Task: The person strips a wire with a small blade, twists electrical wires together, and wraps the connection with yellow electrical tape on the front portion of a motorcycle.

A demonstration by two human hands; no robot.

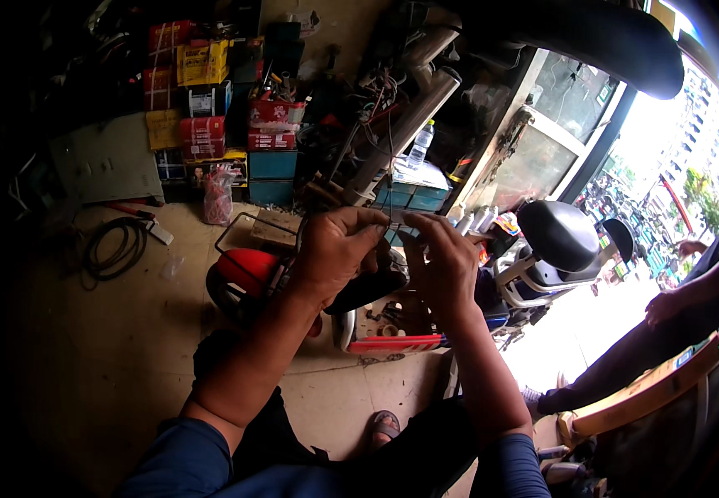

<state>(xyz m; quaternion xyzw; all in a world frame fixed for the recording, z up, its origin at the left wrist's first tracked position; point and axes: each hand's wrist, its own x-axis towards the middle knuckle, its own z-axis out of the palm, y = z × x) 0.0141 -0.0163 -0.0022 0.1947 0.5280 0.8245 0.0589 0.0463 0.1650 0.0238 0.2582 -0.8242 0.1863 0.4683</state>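
Note:
My left hand [336, 249] is closed, thumb and forefinger pinched on a thin dark wire [390, 178] that runs upward in front of a slanting metal tube [409, 124]. Close by on the right, my right hand [442, 256] has its thumb and fingertips drawn together at the same wire. The wire's lower end is too small and dark to make out. Both hands are raised above a red-edged tray [393, 344] holding small dark parts and a ring. Left of the tray is a red rounded object [247, 269] with a black bar frame.
Stacked boxes [202, 137] and teal drawers [272, 176] stand at the back. A water bottle [420, 145] is on a cabinet. A coiled black hose [116, 249] lies on the left floor. To the right are a black scooter seat [559, 236], another person's arm [687, 295] and a wooden piece [646, 394].

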